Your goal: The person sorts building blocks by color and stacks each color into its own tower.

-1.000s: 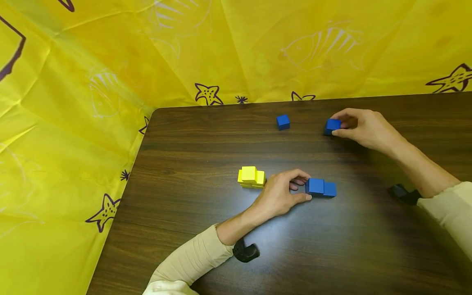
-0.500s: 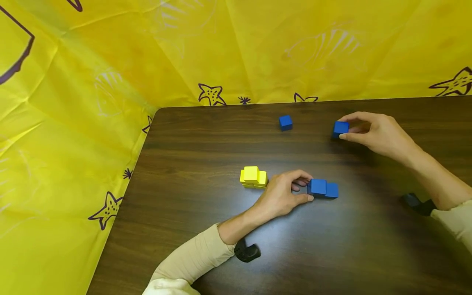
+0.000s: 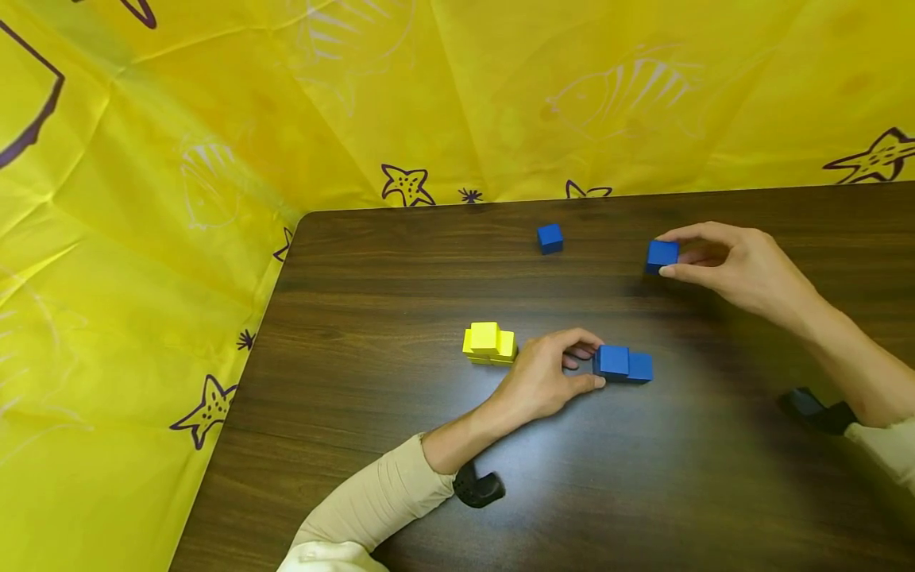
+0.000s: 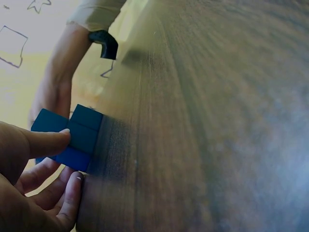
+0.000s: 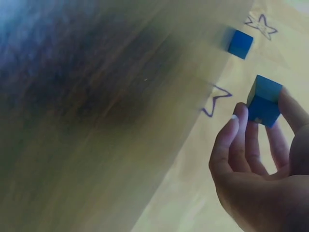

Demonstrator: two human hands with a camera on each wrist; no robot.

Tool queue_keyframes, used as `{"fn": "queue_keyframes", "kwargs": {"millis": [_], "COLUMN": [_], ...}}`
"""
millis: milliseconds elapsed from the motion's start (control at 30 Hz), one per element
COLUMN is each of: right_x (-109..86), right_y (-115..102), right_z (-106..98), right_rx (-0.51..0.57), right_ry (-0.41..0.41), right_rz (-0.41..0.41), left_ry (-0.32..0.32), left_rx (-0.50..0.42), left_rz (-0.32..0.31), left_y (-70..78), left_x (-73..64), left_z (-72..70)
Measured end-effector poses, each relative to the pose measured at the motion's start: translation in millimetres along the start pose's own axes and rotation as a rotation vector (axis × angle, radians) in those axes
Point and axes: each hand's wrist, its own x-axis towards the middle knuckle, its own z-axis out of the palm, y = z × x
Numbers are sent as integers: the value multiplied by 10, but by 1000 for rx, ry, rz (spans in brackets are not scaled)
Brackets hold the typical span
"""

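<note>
In the head view my right hand (image 3: 750,266) pinches a blue cube (image 3: 662,254) between thumb and fingers, above the far right part of the table. The right wrist view shows this cube (image 5: 264,100) between the thumb and fingertips. My left hand (image 3: 546,373) grips the left end of a small stack of blue cubes (image 3: 613,361), thumb on the near side, fingers behind. The stack has one cube raised at the left and a lower one at its right. In the left wrist view the thumb (image 4: 50,143) lies against the blue cubes (image 4: 83,137).
Left of my left hand stands a stack of yellow blocks (image 3: 484,340). A single blue cube (image 3: 550,238) lies near the back edge of the dark wooden table (image 3: 372,278). Yellow cloth (image 3: 500,95) with sea-animal drawings hangs behind and at the left.
My right hand, with its blue cube, has moved slightly right and nearer to me. The left hand keeps its hold on the blue stack.
</note>
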Motion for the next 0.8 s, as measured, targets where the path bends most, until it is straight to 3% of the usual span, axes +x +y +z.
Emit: {"fn": "queue_keyframes", "kwargs": {"millis": [800], "right_x": [-349], "right_y": [-137], "right_z": [25], "right_rx": [95], "right_ry": [-10], "right_rz": [-15], "left_ry": [1], "left_rx": [-3], "left_rz": [9], "left_y": [-2], "left_x": [-1], "left_z": [-4]}}
